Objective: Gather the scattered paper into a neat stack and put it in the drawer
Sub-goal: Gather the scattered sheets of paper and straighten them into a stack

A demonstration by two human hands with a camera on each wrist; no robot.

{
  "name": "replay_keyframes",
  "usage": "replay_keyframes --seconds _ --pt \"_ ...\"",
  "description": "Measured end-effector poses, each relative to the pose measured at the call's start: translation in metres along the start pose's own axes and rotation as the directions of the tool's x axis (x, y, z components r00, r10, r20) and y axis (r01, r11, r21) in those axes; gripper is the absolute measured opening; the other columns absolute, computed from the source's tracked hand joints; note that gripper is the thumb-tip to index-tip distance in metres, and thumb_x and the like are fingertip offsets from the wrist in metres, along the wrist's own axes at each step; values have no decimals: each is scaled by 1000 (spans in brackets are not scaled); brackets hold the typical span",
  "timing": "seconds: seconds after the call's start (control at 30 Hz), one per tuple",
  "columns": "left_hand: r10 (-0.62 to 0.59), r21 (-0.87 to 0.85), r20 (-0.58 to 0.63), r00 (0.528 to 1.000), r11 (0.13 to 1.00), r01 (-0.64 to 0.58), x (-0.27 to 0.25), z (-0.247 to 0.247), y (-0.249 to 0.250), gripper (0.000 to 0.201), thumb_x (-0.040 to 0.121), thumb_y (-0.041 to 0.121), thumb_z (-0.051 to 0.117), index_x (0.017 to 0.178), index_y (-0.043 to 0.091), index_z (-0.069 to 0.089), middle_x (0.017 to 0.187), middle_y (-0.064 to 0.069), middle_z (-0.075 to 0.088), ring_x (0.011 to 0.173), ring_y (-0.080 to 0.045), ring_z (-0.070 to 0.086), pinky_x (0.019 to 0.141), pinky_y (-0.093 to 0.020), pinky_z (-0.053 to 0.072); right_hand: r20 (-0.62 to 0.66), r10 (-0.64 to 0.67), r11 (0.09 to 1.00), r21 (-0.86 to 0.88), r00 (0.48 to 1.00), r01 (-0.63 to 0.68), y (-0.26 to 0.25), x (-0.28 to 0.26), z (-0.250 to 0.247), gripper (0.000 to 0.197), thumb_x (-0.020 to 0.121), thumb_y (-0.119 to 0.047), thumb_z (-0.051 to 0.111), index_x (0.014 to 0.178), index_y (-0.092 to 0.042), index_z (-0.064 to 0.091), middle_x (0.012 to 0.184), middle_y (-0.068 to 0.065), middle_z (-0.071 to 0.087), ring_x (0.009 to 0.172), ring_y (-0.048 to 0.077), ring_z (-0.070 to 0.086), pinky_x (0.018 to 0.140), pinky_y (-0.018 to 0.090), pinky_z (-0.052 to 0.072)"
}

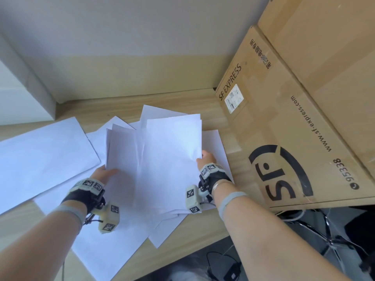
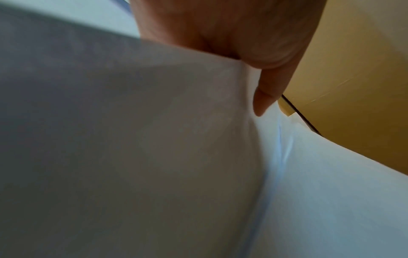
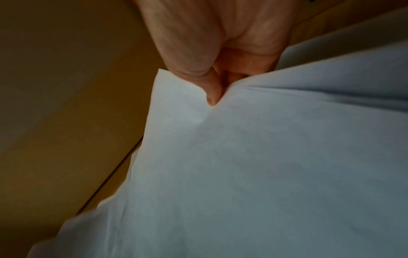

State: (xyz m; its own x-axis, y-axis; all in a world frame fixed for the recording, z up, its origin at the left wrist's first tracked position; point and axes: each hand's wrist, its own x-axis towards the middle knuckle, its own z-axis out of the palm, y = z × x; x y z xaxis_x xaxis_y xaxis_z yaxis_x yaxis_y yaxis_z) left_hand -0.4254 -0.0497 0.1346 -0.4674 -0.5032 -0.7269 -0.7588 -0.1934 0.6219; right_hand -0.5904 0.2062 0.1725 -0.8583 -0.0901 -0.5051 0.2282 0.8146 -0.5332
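Several white paper sheets (image 1: 166, 159) form a loose, uneven bundle lifted a little off the wooden desk (image 1: 203, 232). My left hand (image 1: 109, 172) grips the bundle's left edge, and the left wrist view shows the thumb on top of the paper (image 2: 154, 139). My right hand (image 1: 203, 157) pinches the right edge; in the right wrist view the thumb dents the sheet (image 3: 264, 157). More sheets lie flat underneath (image 1: 105, 250), and one separate sheet (image 1: 44, 155) lies to the left. No drawer is in view.
A brown SF Express carton (image 1: 294, 138) stands close to my right hand, with a bigger carton (image 1: 334, 47) on top. A white box (image 1: 20, 94) sits at the back left by the wall. Cables and a chair base (image 1: 334, 244) lie below the desk's front edge.
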Motion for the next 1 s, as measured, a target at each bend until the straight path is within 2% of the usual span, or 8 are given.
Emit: replay_keyframes --seconds 0.07,0.2,0.3,0.5,0.67,0.77,0.9,1.0 --pt "-10 37 -7 1000 999 10 -1 2 1 46 85 23 61 124 0 54 119 -24 61 93 -32 58 89 -39 43 37 20 1000 -7 999 -20 -9 -5 16 40 92 0 37 128 -8 51 127 12 60 114 30 58 86 26 45" --pt "-8 99 -5 1000 995 8 -1 5 2 58 82 35 65 127 2 52 125 -21 59 112 -36 57 97 -39 43 87 25 999 -45 996 -22 -30 -9 51 43 90 -7 46 132 -9 46 134 12 54 120 29 54 99 32 45" --pt "-10 142 -1 1000 990 10 -3 8 5 58 79 35 68 123 -1 55 117 -23 63 99 -34 61 87 -36 47 102 50 992 -124 994 -37 -42 -15 69 50 92 -15 49 139 -3 34 142 15 40 130 31 43 105 35 38" --pt "-23 77 45 999 997 20 -5 7 5 47 76 20 73 117 1 59 107 -21 66 96 -35 64 93 -44 49 84 108 952 -295 991 -78 -52 -15 82 44 96 -34 39 131 -9 47 134 11 41 126 29 41 103 39 37" --pt "13 -16 39 999 1000 -12 -7 -2 3 29 81 13 67 108 4 60 96 -19 63 86 -33 61 89 -46 49 -72 98 972 -205 993 -111 -44 7 52 39 92 -21 50 129 -15 44 134 11 38 124 30 39 102 43 39" --pt "34 -66 17 999 997 -33 -7 -11 1 24 83 10 65 106 4 59 90 -19 63 81 -32 60 85 -46 50 -90 173 966 -179 981 -187 -45 18 41 48 88 -19 58 132 -15 38 135 12 35 125 31 35 102 45 39" --pt "32 -109 -1 999 994 -32 -12 -18 -3 16 84 5 62 99 4 56 73 -11 59 65 -24 56 63 -32 47 -22 235 952 -195 972 -235 -46 20 42 74 80 -25 71 139 -21 26 140 11 27 129 34 29 99 47 37" --pt "23 -121 -17 1000 992 -25 -10 -23 -9 17 83 6 63 98 4 56 72 -11 60 65 -23 56 71 -36 47 -26 259 944 -206 966 -258 -49 19 47 86 75 -27 75 142 -23 20 141 12 25 129 34 28 98 47 38"
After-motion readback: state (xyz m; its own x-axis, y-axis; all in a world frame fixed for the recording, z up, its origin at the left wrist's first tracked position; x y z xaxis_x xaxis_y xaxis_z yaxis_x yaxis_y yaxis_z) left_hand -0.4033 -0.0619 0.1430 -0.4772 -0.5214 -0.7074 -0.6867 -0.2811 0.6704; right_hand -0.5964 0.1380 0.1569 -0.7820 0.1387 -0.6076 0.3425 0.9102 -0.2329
